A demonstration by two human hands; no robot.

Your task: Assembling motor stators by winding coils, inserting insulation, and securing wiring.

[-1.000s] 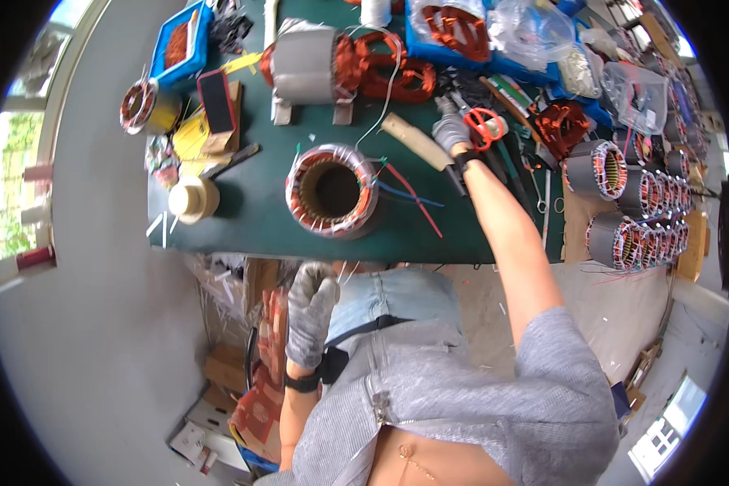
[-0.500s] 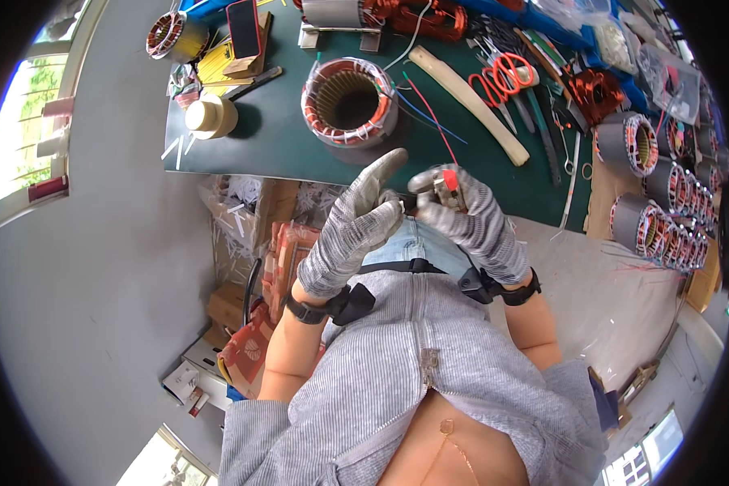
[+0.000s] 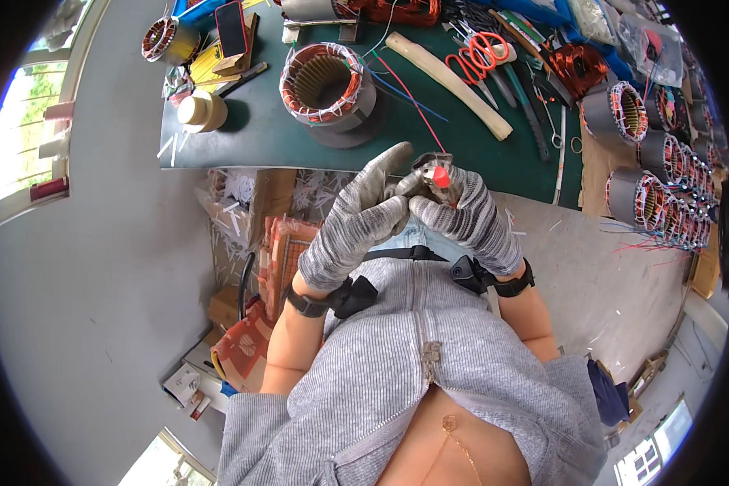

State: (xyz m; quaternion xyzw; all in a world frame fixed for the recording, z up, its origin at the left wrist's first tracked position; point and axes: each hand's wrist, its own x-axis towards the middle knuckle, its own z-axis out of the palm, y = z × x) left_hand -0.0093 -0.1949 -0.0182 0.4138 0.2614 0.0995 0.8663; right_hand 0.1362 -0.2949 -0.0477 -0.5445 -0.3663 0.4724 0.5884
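Observation:
Both my hands wear grey striped gloves and meet just in front of the table edge. My right hand [image 3: 476, 220] grips a small metal tool with a red part [image 3: 441, 176]; its exact kind is unclear. My left hand [image 3: 355, 219] has its index finger stretched out, while its thumb and other fingers press together against the tool's near side; what they pinch is hidden. A red wire [image 3: 414, 98] runs from the wound motor stator [image 3: 352, 121] to the tool in my right hand. Beside it a blue wire [image 3: 421, 108] lies on the table.
On the green table [image 3: 243, 150] are a wooden stick [image 3: 454, 89], red-handled scissors [image 3: 482, 57], a cream container [image 3: 202, 111] and a phone [image 3: 232, 29]. Several finished stators [image 3: 624, 198] stand at the right. A bag of paper scraps [image 3: 233, 194] sits under the table edge.
My hands have come together, the right one's fingers now meeting the left's. The tool has turned in my right hand. The table's things appear shifted left and upward as the view moved.

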